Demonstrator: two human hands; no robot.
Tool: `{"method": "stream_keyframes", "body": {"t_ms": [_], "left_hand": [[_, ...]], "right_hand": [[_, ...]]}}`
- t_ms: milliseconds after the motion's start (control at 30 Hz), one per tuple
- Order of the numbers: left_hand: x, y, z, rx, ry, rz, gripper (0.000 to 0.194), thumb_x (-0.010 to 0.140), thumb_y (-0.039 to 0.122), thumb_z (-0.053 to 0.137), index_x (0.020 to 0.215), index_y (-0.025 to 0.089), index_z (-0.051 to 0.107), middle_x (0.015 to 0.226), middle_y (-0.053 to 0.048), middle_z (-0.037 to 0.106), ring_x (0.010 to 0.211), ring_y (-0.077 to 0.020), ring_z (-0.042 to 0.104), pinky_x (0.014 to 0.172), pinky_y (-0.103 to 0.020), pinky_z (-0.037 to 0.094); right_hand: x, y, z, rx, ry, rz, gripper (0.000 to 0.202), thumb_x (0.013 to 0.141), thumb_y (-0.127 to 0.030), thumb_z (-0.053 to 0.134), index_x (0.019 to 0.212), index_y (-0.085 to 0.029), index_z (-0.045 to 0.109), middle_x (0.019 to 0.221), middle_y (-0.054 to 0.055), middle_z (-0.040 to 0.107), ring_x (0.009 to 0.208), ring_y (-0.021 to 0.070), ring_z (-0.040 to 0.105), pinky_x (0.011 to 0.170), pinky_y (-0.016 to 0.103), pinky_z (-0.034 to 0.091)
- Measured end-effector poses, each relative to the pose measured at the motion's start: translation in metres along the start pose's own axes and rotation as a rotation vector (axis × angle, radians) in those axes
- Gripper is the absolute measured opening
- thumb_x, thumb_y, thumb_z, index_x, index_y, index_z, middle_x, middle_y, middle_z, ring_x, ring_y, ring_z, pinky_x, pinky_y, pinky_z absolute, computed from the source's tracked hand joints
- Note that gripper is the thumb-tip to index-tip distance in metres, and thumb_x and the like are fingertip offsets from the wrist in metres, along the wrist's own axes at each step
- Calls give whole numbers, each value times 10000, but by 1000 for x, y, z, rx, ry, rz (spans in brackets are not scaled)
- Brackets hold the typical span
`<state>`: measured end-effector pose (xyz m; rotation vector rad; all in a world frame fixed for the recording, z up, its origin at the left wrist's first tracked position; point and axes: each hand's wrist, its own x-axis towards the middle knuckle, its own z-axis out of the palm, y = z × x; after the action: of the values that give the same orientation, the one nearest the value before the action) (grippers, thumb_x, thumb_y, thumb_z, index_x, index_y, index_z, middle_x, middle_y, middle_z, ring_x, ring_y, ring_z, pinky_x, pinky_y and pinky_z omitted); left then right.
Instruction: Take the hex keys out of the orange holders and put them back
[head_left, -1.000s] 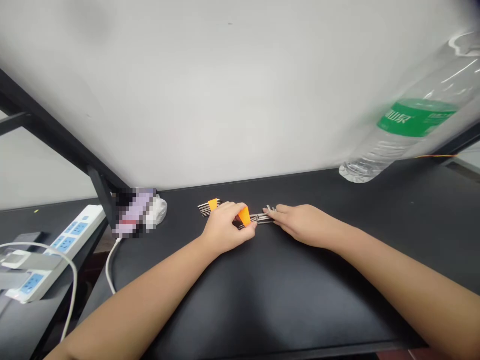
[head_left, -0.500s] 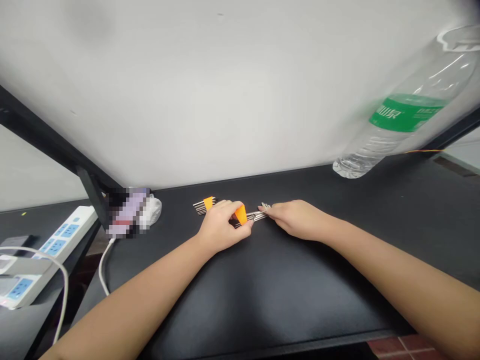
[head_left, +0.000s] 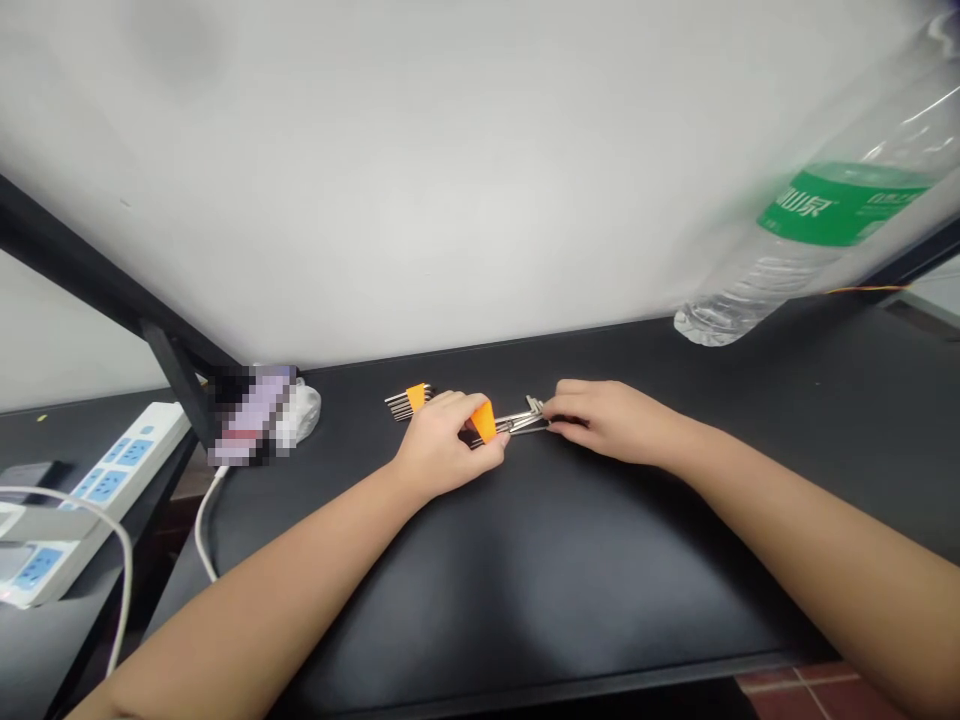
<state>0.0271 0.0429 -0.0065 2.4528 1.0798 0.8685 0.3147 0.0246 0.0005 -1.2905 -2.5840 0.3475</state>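
Note:
My left hand point(head_left: 446, 440) is closed around an orange hex key holder point(head_left: 484, 421), thumb and fingers pinching its sides. Several silver hex keys point(head_left: 517, 421) stick out of that holder to the right, some fanned at an angle, over the black tabletop. At their bent ends, my right hand point(head_left: 600, 415) is closed, its thumb and fingertips pinching a hex key; the fingers partly hide the ends. Just behind my left hand lies a second orange holder point(head_left: 416, 398) with a row of hex keys in it, partly covered by my fingers.
A large clear bottle point(head_left: 814, 205) with a green label stands at the back right by the wall. A crumpled clear plastic bag point(head_left: 300, 412) and a blurred-out item point(head_left: 255, 415) lie at left. Beyond are a white power strip point(head_left: 97, 500) and a cable point(head_left: 202, 530).
My right hand has shifted slightly right, away from the orange holder, and more of the hex keys shows between my hands. My left hand keeps its grip. The view has tilted a little.

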Motion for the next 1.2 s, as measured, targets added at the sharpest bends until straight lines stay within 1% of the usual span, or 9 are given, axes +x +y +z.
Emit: {"method": "stream_keyframes", "body": {"t_ms": [233, 367, 433, 567, 733, 833, 967, 1067, 1200], "left_hand": [[-1, -3, 1, 4, 5, 15, 279, 827, 394, 705, 1023, 205, 647, 785, -9, 610, 728, -167, 578, 710, -315, 489], [-1, -1, 0, -10, -7, 5, 253, 827, 389, 706, 1001, 213, 652, 781, -7, 613, 723, -168, 578, 706, -316, 488], [-1, 0, 0, -11, -4, 5, 237, 832, 389, 700, 989, 218, 651, 780, -9, 616, 720, -170, 579, 702, -318, 487], [0, 1, 0, -7, 2, 9, 230, 841, 392, 694, 977, 214, 646, 785, -14, 621, 725, -172, 580, 705, -319, 488], [0, 1, 0, 8, 0, 14, 235, 841, 390, 694, 988, 212, 646, 788, -12, 618, 727, -170, 576, 709, -318, 481], [0, 2, 0, 37, -2, 31, 242, 845, 399, 693, 984, 207, 646, 775, -13, 610, 721, -173, 562, 703, -321, 471], [-1, 4, 0, 64, -15, 75, 241, 836, 397, 694, 975, 206, 645, 759, -16, 600, 722, -178, 548, 699, -323, 461], [-1, 6, 0, 90, -38, 117, 217, 837, 398, 683, 934, 210, 634, 737, -16, 590, 713, -181, 538, 689, -326, 452], [0, 8, -3, 117, -85, 155, 182, 836, 382, 664, 862, 213, 600, 711, -14, 576, 690, -182, 522, 659, -326, 434]], "right_hand": [[1, -1, -2, -6, -17, 9, 195, 1006, -275, 515, 1015, -234, 706, 974, 41, 663, 771, 164, 636, 736, 291, 478], [3, 0, 3, -29, 22, 31, 294, 1006, -282, 516, 1260, -266, 663, 1028, 49, 670, 792, 171, 646, 717, 285, 479], [4, 1, 7, -55, 20, 17, 338, 1027, -306, 488, 1326, -293, 645, 1018, 46, 663, 774, 166, 641, 695, 279, 469], [8, -2, 13, -48, 11, 20, 292, 1042, -373, 489, 1234, -278, 688, 994, 40, 643, 738, 152, 624, 670, 268, 450], [11, -6, 12, -31, 6, 20, 280, 1038, -430, 506, 1152, -247, 684, 975, 37, 624, 712, 149, 595, 665, 272, 440], [10, -9, 7, 73, 46, 22, 279, 1011, -443, 558, 1166, -241, 671, 991, 44, 640, 736, 156, 597, 684, 279, 455], [6, -19, 0, 344, 126, -14, 332, 979, -413, 619, 1257, -234, 642, 1000, 53, 676, 741, 156, 598, 710, 286, 492], [5, -27, -3, 344, 130, -100, 216, 1013, -348, 555, 1089, -221, 712, 962, 63, 693, 787, 169, 618, 747, 300, 487], [3, -26, -8, 275, 72, -149, 245, 1016, -326, 539, 944, -212, 744, 849, 49, 674, 740, 160, 606, 698, 285, 454]]}}
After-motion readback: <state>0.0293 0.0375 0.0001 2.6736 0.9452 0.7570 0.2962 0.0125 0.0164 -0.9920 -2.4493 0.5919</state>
